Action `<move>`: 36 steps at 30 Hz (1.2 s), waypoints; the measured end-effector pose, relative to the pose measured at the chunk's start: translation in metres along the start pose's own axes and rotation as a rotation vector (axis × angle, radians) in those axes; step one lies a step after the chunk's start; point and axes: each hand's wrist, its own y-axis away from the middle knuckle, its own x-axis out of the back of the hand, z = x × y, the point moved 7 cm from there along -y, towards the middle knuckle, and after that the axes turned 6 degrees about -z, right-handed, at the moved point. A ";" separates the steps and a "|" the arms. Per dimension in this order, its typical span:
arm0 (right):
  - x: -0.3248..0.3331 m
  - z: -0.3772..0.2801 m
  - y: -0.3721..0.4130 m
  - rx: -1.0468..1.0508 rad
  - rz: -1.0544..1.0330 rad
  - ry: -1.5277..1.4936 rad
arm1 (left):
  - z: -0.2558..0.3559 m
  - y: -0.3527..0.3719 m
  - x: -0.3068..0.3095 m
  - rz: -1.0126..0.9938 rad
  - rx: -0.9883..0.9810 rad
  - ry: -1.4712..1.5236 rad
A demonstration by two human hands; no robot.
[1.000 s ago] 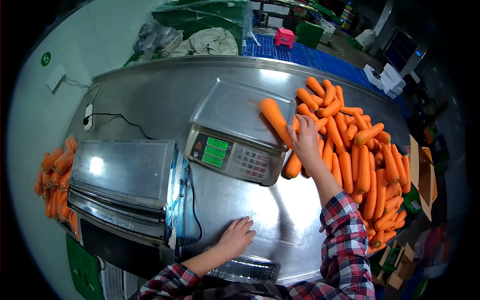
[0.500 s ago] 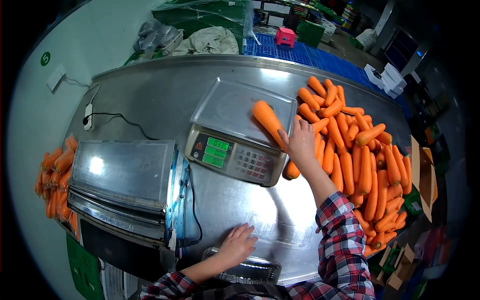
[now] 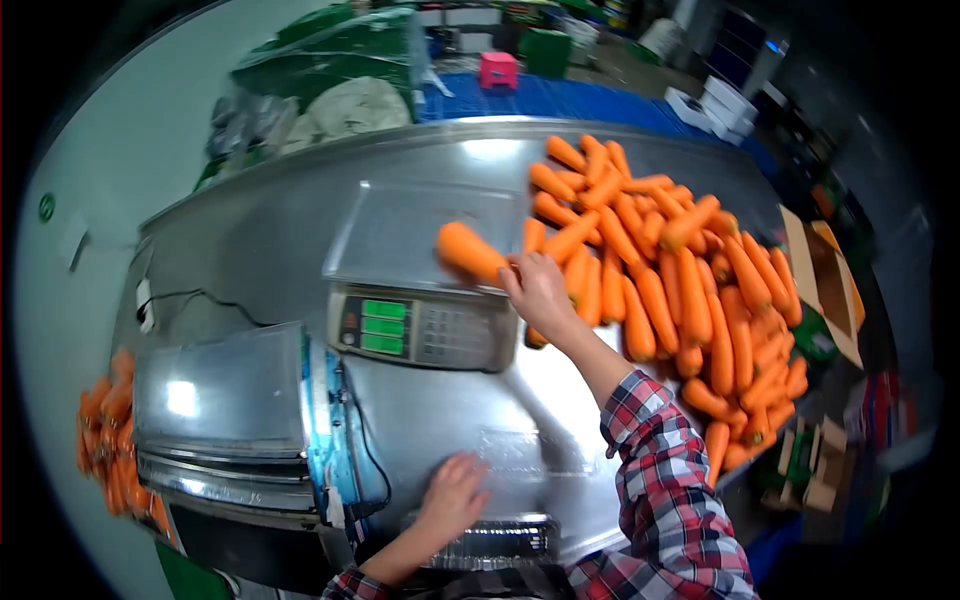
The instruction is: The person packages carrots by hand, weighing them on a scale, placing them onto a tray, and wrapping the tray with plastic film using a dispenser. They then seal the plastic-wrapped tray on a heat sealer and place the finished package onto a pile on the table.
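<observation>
My right hand (image 3: 543, 292) is closed around the narrow end of a large carrot (image 3: 468, 252), whose thick end points left across the scale's tray (image 3: 400, 225). Below that tray, the scale (image 3: 425, 330) shows a lit green display, its digits too blurred to read. A heap of loose carrots (image 3: 690, 290) lies just right of the hand and the scale. My left hand (image 3: 455, 495), fingers apart and holding nothing, hovers over the steel table near a black plastic tray (image 3: 495, 543) at the front edge.
Left of the scale stands a wrapping machine (image 3: 220, 395) with a steel top and a black cable. Bagged carrots (image 3: 108, 440) sit at the far left. Open cardboard boxes (image 3: 825, 280) are beyond the table's right side. A power strip (image 3: 145, 305) lies by the wall.
The view has turned, shifting the scale and heap leftward. My right hand has closed on the carrot's narrow end, and the carrot lies more level. My left hand stays low near the tray.
</observation>
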 end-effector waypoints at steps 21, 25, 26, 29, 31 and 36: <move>0.014 0.053 0.284 -0.250 -0.036 -0.247 | 0.009 -0.041 -0.015 -0.064 -0.052 -0.135; 0.045 0.098 0.338 -0.717 0.106 -0.310 | 0.003 -0.035 -0.019 -0.011 -0.001 -0.080; 0.055 0.111 0.360 -0.786 0.211 -0.232 | -0.001 -0.035 -0.020 0.001 0.018 -0.058; 0.112 0.124 0.408 -0.868 0.436 -0.002 | 0.001 -0.033 -0.022 -0.060 -0.004 -0.086; 0.147 0.130 0.408 -0.735 0.458 0.266 | 0.003 -0.032 -0.022 -0.070 0.001 -0.070; 0.133 0.169 0.352 -0.434 -0.004 0.669 | -0.001 -0.031 -0.021 -0.066 -0.042 -0.094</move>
